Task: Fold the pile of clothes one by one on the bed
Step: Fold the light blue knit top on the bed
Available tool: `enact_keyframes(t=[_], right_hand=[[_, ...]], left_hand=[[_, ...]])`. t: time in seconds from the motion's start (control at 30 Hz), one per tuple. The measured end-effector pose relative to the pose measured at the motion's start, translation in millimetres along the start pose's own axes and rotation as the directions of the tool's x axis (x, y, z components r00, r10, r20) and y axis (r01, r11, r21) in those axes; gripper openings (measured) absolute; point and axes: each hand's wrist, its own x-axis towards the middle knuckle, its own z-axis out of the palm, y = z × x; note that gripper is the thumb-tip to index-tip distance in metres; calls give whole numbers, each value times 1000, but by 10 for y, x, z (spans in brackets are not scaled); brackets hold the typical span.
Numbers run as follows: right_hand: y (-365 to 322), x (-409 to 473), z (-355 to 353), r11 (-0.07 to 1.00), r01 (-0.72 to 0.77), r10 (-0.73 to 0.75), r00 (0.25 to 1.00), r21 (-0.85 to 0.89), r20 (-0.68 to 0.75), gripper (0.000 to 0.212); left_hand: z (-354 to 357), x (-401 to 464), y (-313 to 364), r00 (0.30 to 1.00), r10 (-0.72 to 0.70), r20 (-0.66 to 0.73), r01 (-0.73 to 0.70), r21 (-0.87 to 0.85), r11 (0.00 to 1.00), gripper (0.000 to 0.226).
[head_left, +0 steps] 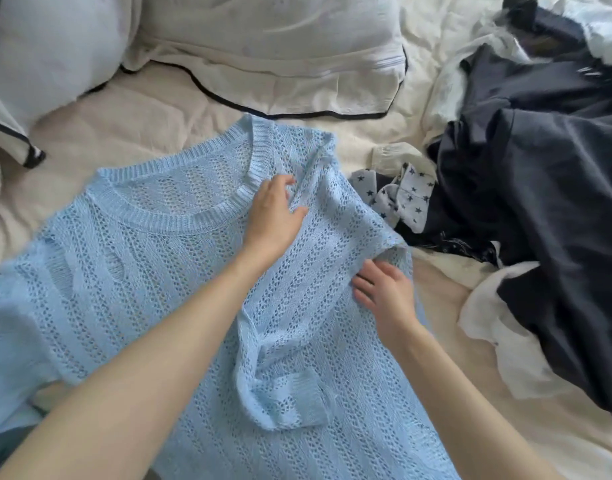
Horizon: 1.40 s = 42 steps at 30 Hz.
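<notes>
Blue knit sweater [152, 289] flat on bed [436, 323], right sleeve [280, 386] folded in. Left hand [275, 214] and right hand [384, 292] press it, fingers relaxed, apart. Dark clothes pile [547, 188] right.

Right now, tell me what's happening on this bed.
A person is folding a light blue knit sweater spread flat on the bed. The left hand presses near the collar and shoulder, and the right hand rests flat at the folded right edge, where one sleeve is already turned in across the front. The pile of dark and white clothes lies unfolded to the right.
</notes>
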Motion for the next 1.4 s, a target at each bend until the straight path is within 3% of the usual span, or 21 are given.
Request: enact_keyframes(t=[0.07, 0.17, 0.33, 0.4, 0.47, 0.57, 0.63, 0.7, 0.77, 0.8, 0.87, 0.93, 1.03, 1.13, 1.23, 1.4], right_hand=[[186, -63, 4, 988, -26, 27, 1000, -153, 7, 8], [496, -225, -20, 885, 37, -34, 999, -464, 15, 10], [938, -606, -123, 548, 224, -141, 974, -806, 175, 8], [1097, -737, -170, 443, 291, -127, 957, -848, 262, 12], [1206, -853, -188, 392, 342, -115, 939, -854, 323, 14], [1263, -1023, -167, 360, 447, -86, 890, -819, 448, 15], [1279, -1121, -134, 293, 577, 10, 796, -762, 606, 21], [1270, -1142, -95, 253, 636, 41, 746, -729, 664, 24], [1242, -1089, -44, 311, 589, -67, 797, -746, 601, 25], [1221, -1046, -12, 426, 500, -114, 856, -754, 504, 26], [1167, -949, 90, 756, 236, -69, 956, -611, 284, 24], [1104, -873, 210, 911, 40, 42, 981, -410, 190, 11], [1055, -802, 391, 970, -101, 146, 970, -222, 196, 8], [1046, -767, 492, 974, -175, 202, 958, -142, 204, 13], [1018, -775, 502, 981, -154, 174, 968, -120, 180, 18], [1016, -876, 475, 993, -95, 105, 983, -69, 152, 13]], left_hand=[[-43, -358, -217, 997, -70, -37, 72, 58, 996, 43], [-112, -981, -452, 974, -198, -112, 205, 60, 977, 39], [-36, -1883, -614, 904, -407, -128, 407, -24, 913, 45], [54, -2098, -644, 892, -442, -94, 437, -75, 896, 49], [95, -2186, -714, 880, -473, -45, 461, -155, 874, 39], [-40, -2157, -917, 828, -551, 101, 531, -454, 715, 26], [-192, -2122, -1074, 818, -547, 178, 541, -560, 628, 21], [-320, -2109, -1231, 827, -554, 96, 527, -477, 703, 18], [-402, -2165, -1359, 827, -558, -61, 503, -363, 784, 11], [-419, -2213, -1380, 835, -537, -119, 475, -336, 813, 6], [-369, -2325, -1344, 863, -478, -162, 422, -290, 859, 10], [-211, -2444, -1235, 907, -395, -148, 365, -193, 911, 27], [55, -2535, -1060, 950, -281, -134, 288, 35, 957, 56], [112, -2509, -1034, 945, -268, -188, 290, 100, 952, 43], [-27, -2461, -1139, 924, -343, -168, 337, -65, 939, 21], [-438, -2546, -1430, 914, -406, 8, 365, -456, 812, 12]])
